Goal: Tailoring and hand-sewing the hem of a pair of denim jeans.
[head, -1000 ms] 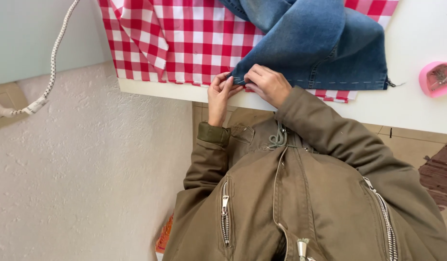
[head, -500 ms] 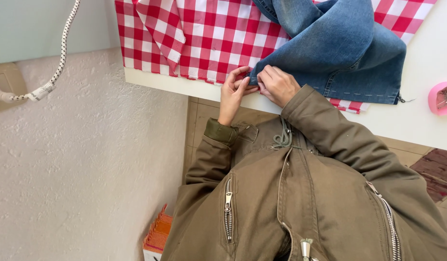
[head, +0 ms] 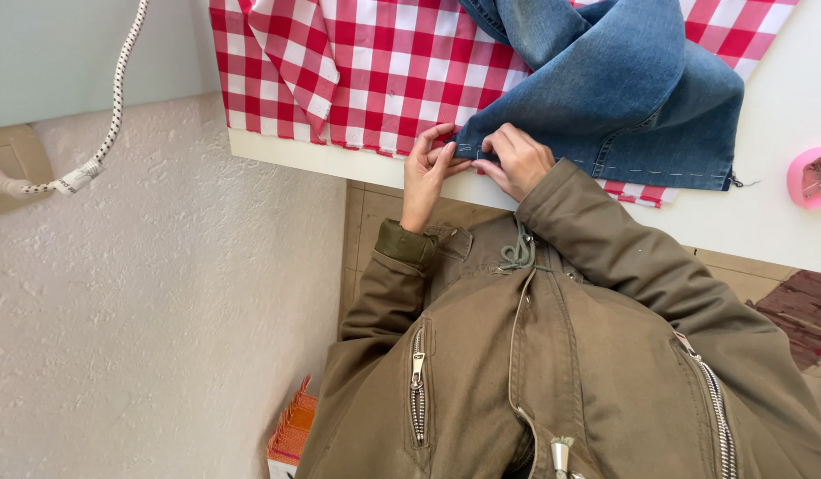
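A pair of blue jeans point(head: 623, 89) lies bunched on a red and white checked cloth point(head: 375, 71) over a white table point(head: 783, 222). The folded hem along the near edge carries a line of white stitches. My left hand point(head: 426, 177) pinches the left corner of that hem with thumb and fingertips. My right hand point(head: 515, 160) rests right beside it, fingers curled onto the same hem edge. Both hands touch at the corner. Whether a needle is between the fingers is too small to tell. Olive jacket sleeves cover both arms.
A pink round container point(head: 814, 177) sits at the table's right edge. A white speckled cord point(head: 109, 115) hangs at the left against a rough white wall point(head: 144, 310). An orange object point(head: 293, 430) lies on the floor below.
The view has drifted slightly, so table and jeans sit a little lower and to the right. Both hands stay together on the hem corner, with only small finger movements.
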